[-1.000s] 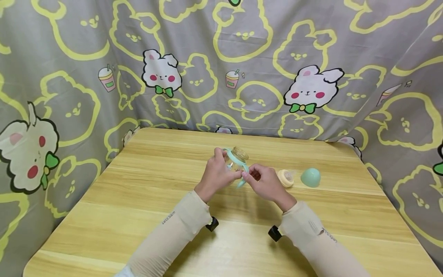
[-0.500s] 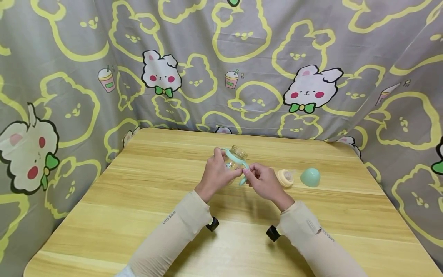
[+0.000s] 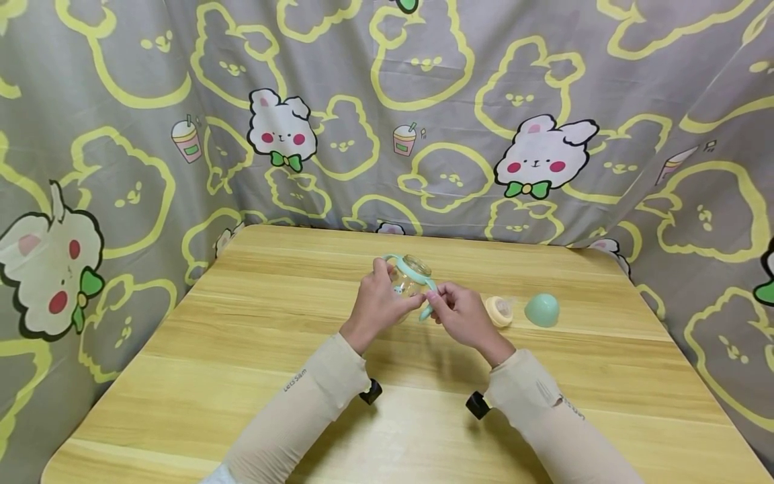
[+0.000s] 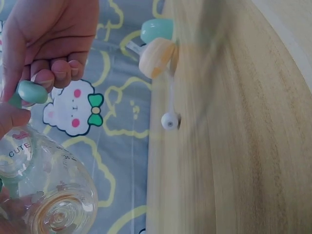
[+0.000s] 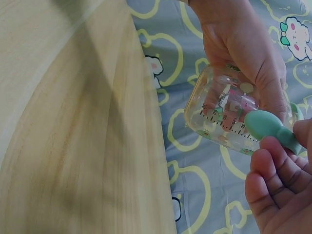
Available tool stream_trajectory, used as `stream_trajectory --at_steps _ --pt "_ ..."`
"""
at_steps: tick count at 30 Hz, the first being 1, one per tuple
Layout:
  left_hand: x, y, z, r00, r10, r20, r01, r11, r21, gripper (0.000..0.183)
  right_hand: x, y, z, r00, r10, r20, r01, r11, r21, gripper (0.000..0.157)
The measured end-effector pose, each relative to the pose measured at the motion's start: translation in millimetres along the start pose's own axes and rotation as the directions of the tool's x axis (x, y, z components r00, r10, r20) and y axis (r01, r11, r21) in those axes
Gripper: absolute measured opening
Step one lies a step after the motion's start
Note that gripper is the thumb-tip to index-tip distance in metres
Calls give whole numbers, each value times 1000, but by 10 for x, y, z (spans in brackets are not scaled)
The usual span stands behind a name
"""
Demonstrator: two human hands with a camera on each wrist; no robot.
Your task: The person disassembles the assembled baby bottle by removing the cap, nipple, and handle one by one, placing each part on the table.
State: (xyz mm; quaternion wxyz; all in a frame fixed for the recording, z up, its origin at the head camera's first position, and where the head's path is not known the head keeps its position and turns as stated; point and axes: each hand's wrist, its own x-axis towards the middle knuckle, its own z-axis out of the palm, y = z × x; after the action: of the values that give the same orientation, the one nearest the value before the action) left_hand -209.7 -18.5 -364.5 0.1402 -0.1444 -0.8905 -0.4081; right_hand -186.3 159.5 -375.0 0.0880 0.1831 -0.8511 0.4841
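Note:
A clear amber baby bottle (image 3: 402,285) with an open neck is held tilted above the table. Around its shoulder sits a mint-green ring with two curved handles (image 5: 265,125). My left hand (image 3: 382,302) grips the bottle's body from the left. My right hand (image 3: 464,314) pinches the right-side handle between thumb and fingers. In the left wrist view, that handle's rounded end (image 4: 33,92) pokes out below my right fingers. Printed measuring marks on the bottle show in the right wrist view. My left fingers partly hide the bottle's far side.
To the right on the wooden table (image 3: 290,282) lies a cream collar with a clear nipple (image 3: 499,311). A thin straw with a white weighted ball (image 4: 169,120) runs from it. Beside it stands a mint-green domed cap (image 3: 542,310). A patterned curtain (image 3: 351,161) surrounds the table.
The handle ring has turned slightly on or with the bottle, its right handle's tip rising a little. My right thumb and fingers have moved onto that handle; the left hand stays nearly still.

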Motion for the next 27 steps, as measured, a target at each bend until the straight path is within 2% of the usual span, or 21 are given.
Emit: stream_trajectory --at_steps 21,27 --pt "-12 -36 -20 1000 11 0 -11 1000 20 64 11 -2 -6 1000 -3 25 4 1000 -19 24" --pt "-20 -35 -18 1000 -2 4 2 1000 -5 62 7 -5 -9 1000 -20 17 21 999 -39 23"
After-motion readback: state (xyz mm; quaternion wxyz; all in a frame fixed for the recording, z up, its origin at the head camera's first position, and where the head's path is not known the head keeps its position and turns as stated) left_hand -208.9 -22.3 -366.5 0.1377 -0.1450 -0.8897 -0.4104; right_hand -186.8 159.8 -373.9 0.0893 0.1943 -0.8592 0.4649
